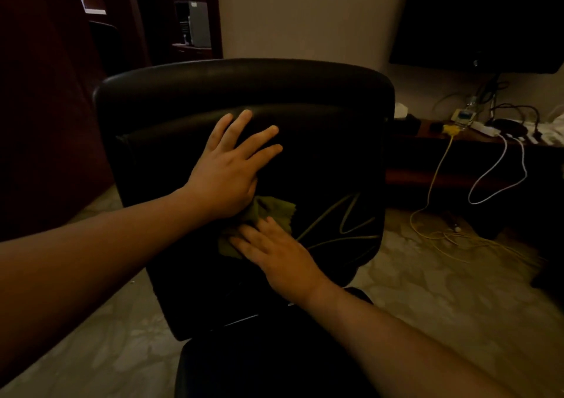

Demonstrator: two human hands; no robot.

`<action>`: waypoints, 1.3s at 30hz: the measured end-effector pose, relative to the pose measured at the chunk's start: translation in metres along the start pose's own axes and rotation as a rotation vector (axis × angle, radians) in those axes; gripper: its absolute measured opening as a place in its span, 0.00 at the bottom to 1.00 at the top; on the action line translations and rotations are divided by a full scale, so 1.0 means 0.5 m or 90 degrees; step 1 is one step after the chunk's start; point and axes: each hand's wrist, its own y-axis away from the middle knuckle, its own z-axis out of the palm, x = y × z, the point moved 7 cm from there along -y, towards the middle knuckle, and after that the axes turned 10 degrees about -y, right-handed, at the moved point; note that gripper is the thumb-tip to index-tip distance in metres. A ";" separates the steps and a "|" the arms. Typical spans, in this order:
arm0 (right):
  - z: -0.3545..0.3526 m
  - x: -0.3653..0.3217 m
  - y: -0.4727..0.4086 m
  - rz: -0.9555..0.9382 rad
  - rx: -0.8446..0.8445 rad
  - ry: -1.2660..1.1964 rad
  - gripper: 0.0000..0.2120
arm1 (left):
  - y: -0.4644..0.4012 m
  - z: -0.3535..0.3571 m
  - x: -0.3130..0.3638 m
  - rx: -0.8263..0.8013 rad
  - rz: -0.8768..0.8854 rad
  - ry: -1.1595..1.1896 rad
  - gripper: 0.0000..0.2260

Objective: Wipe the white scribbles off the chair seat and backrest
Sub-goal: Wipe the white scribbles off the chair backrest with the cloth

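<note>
Dim overall; seat point(274, 367) nearly lost in shadow. One green cloth point(262, 211), half hidden, pinned to backrest point(320, 153) under right hand point(280, 260), fingers flat. Left hand point(229, 171) splayed wide at 12 o'clock; scribbles point(345, 223) at 3 o'clock.

Left hand point(227, 165): flat, palm down, fingers spread and extended up and to the right; forearm bare, entering from the lower left edge. Right hand point(279, 255): flat, palm down, fingers together, pointing up and left, just below the left palm. Right forearm bare, entering from the lower right. The two hands lie close, nearly touching.
</note>
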 end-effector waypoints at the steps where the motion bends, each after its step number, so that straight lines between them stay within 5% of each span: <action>1: -0.001 -0.001 0.003 -0.041 -0.029 0.027 0.25 | 0.012 -0.001 -0.002 0.003 0.019 0.014 0.27; 3: -0.051 0.033 -0.010 -0.049 0.031 0.063 0.23 | 0.047 0.001 -0.004 -0.006 0.058 0.045 0.27; 8: -0.135 0.101 -0.041 0.219 0.262 -0.028 0.22 | 0.122 0.016 0.003 -0.035 0.049 0.112 0.28; 16: 0.146 -0.063 0.105 -0.125 -0.143 0.013 0.24 | 0.128 0.022 0.008 -0.036 0.059 0.077 0.28; 20: 0.050 -0.006 0.062 -0.187 -0.080 0.061 0.18 | 0.132 0.030 0.019 -0.048 0.072 0.056 0.30; 26: 0.019 0.025 0.047 -0.023 0.111 0.061 0.21 | 0.125 0.041 0.025 -0.043 0.066 0.022 0.27; 36: 0.267 -0.033 0.179 -0.175 -0.276 0.131 0.26 | 0.128 0.047 0.027 -0.031 0.065 -0.008 0.26; 39: 0.251 -0.017 0.169 -0.165 -0.247 0.141 0.27 | 0.125 0.047 0.027 -0.022 0.070 0.002 0.26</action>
